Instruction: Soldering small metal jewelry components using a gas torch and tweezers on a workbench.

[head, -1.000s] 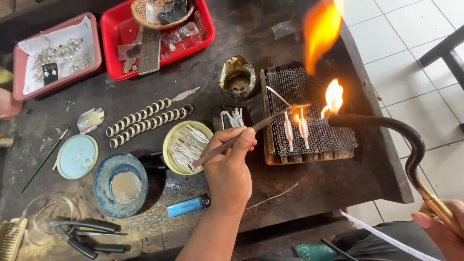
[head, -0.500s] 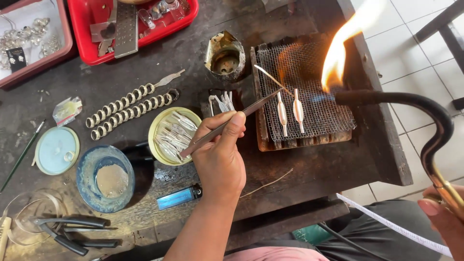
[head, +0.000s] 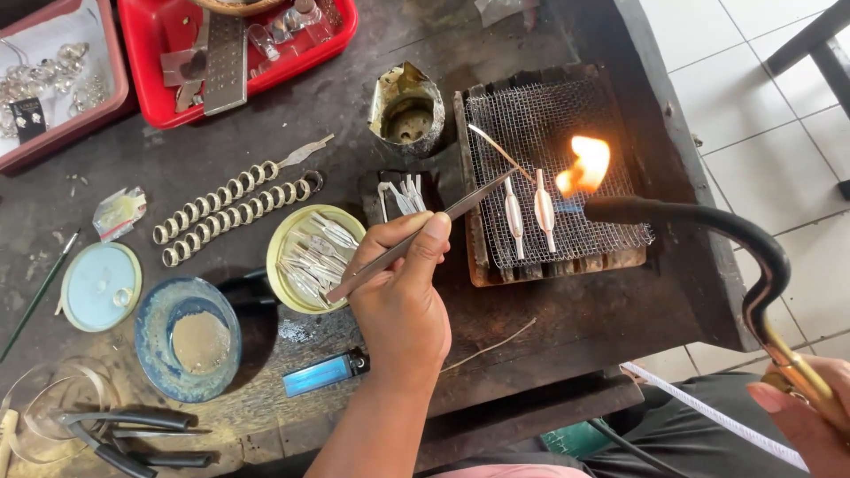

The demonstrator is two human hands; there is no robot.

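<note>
Two hands at work. Right hand [head: 810, 412], lower right corner, is closed round the brass handle of a curved black torch [head: 708, 226]. Left hand [head: 398, 292] pinches long tweezers [head: 416, 239]. Farther off, two silver pieces [head: 529, 211] lie on wire mesh [head: 553, 115]; best to keep the flame [head: 584, 164] moving evenly and the tweezer tips steady.

A person's bare left forearm enters at six o'clock, no sleeve, watch or bracelet on it, ending in an ungloved left hand [head: 400, 305] with short, plain nails and no rings in sight. At four o'clock only part of the right hand [head: 810, 420] shows, also ungloved, a thumbnail visible at its edge. Dark grey trousers cover the lap along the bottom edge at five o'clock, with a strip of pale pink fabric just beside the forearm.
</note>
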